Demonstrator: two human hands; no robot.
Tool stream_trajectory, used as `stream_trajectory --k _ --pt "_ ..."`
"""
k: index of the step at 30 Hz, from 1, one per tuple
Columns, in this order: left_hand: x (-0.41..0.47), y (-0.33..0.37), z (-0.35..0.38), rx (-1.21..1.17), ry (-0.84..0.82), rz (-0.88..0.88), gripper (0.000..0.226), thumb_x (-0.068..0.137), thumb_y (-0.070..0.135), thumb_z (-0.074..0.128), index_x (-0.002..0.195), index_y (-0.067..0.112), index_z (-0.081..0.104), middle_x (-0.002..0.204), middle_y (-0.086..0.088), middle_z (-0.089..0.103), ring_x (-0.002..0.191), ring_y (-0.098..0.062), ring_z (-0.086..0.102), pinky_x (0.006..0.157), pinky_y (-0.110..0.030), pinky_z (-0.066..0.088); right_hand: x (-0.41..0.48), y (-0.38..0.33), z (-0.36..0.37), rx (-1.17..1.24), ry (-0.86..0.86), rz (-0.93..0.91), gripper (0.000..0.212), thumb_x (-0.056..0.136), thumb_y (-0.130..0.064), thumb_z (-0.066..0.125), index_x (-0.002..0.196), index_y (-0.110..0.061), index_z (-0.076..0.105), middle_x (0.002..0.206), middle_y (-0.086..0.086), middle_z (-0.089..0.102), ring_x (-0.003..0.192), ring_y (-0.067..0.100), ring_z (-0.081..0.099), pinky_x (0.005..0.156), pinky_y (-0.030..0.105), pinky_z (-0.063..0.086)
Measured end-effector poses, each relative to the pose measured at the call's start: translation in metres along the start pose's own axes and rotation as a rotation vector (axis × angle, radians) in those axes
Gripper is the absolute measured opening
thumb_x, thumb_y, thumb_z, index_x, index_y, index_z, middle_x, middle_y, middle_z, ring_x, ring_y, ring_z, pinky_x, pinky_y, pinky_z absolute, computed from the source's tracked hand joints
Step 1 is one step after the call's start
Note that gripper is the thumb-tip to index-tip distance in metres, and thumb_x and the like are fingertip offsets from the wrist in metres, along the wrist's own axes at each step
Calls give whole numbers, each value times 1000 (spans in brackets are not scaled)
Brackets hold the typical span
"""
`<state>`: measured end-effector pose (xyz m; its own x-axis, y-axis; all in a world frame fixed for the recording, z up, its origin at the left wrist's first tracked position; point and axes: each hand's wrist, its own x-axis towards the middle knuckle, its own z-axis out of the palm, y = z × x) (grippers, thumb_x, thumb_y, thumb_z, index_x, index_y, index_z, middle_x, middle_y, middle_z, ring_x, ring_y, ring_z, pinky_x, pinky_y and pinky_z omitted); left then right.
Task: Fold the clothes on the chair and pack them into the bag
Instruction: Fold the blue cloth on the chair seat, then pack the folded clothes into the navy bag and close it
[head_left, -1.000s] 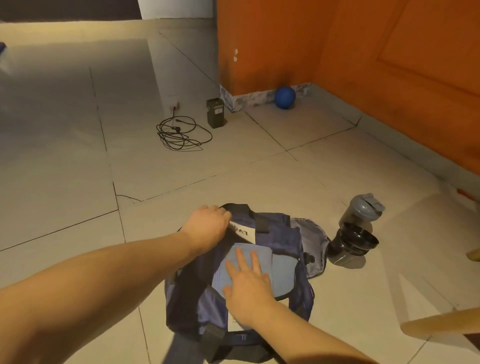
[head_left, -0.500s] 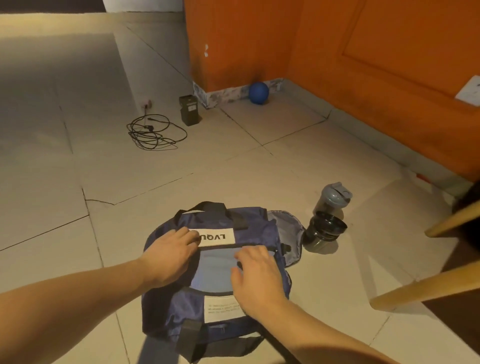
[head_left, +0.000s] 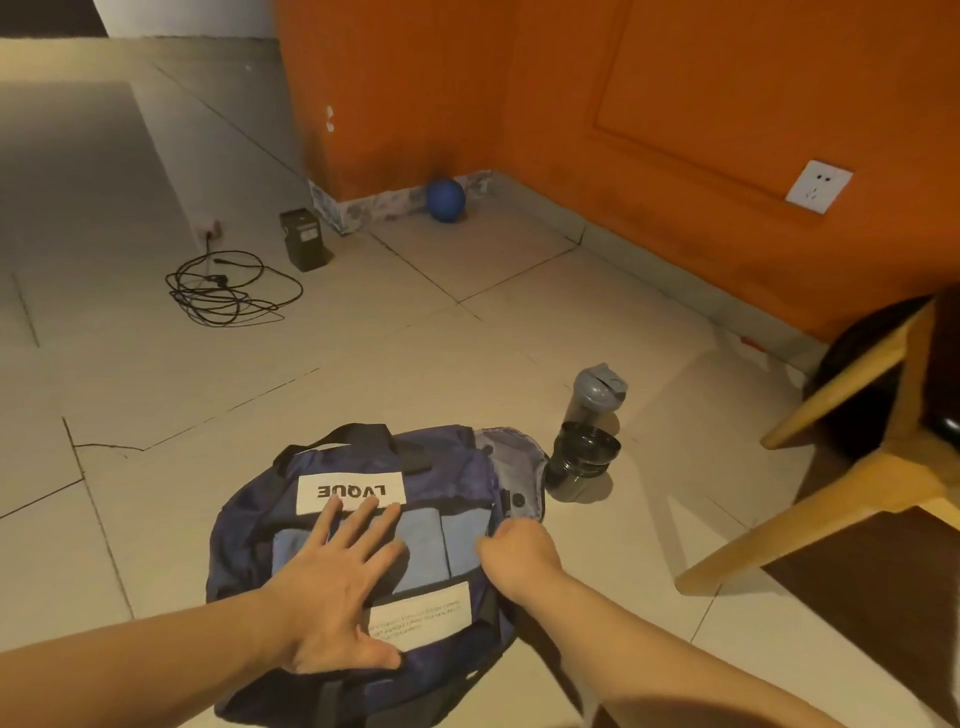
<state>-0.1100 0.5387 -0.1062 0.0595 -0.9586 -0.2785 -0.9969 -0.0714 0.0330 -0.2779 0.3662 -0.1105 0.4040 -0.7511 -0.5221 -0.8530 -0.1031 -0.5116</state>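
Shifted rightward, our right hand (head_left: 517, 552) curls at the opening's end of the bag (head_left: 447, 467) on the floor (head_left: 363, 364) — hold unclear; left hand (head_left: 332, 592) presses, fingers spread, on soft folded clothes (head_left: 423, 551) inside. We advise gripping the limp rim.

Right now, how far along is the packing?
Done: folded blue clothes lie inside the open bag. In hand: the left hand presses flat on them; the right hand curls at the opening's right end, its grip hidden. Left: zipping the bag; whether the chair holds more clothes, I cannot tell.
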Motion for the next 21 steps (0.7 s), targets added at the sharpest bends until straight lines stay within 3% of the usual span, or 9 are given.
stream_trajectory --k 2,4,8,11,13,14,16,18,21 --pt "2 -7 10 82 82 8 98 75 96 37 130 19 62 159 -14 39 143 -41 42 113 -54 16 -2 -11 -2 166 100 -127 29 89 -18 60 64 -10 47 65 2 48 62 13 45 58 36 40" --pt "4 -18 16 69 67 -27 82 80 88 41 120 20 65 152 -15 50 136 -37 53 113 -58 21 -4 -20 0 306 225 -293 34 88 -9 63 61 -2 43 69 6 47 62 12 42 63 39 42" --pt "2 -30 26 97 28 -57 53 83 76 57 102 27 65 144 -10 58 136 -34 53 113 -64 37 9 -14 15 286 165 -333 36 93 -24 64 67 -1 55 80 12 60 77 15 54 79 45 49" --pt "3 -25 32 -27 66 -87 39 94 62 56 109 27 63 156 -5 45 149 -32 35 122 -59 16 7 -11 22 316 12 -276 32 94 -44 60 74 -19 62 88 3 64 91 16 61 84 45 52" --pt "6 -28 32 -158 143 -126 32 101 54 48 113 26 58 162 -2 34 150 -28 32 126 -55 9 8 -8 22 278 143 -222 18 97 -48 57 94 -32 64 118 -4 60 121 20 51 99 41 47" --pt "8 -33 32 -202 183 -150 29 103 51 45 114 27 56 162 0 31 149 -25 32 127 -53 8 10 -5 22 207 194 -155 28 97 -54 53 117 -36 60 137 -3 52 136 22 41 109 44 41" --pt "11 -43 31 -257 228 -206 23 104 47 44 115 28 53 163 3 29 148 -21 32 127 -48 10 15 0 22 195 139 12 80 89 -72 50 154 -29 33 163 2 29 150 29 26 120 51 30" --pt "17 -53 29 -287 235 -252 21 104 43 49 118 28 53 163 3 30 148 -21 33 127 -45 12 16 -4 24 398 -29 86 109 69 -83 53 157 -23 30 159 7 39 143 33 40 118 52 34" --pt "23 -67 26 -300 209 -361 40 102 37 56 138 20 52 164 1 31 147 -27 36 125 -45 23 13 -13 33 500 -116 23 82 71 -77 57 130 -20 58 126 4 65 112 24 62 105 46 49"
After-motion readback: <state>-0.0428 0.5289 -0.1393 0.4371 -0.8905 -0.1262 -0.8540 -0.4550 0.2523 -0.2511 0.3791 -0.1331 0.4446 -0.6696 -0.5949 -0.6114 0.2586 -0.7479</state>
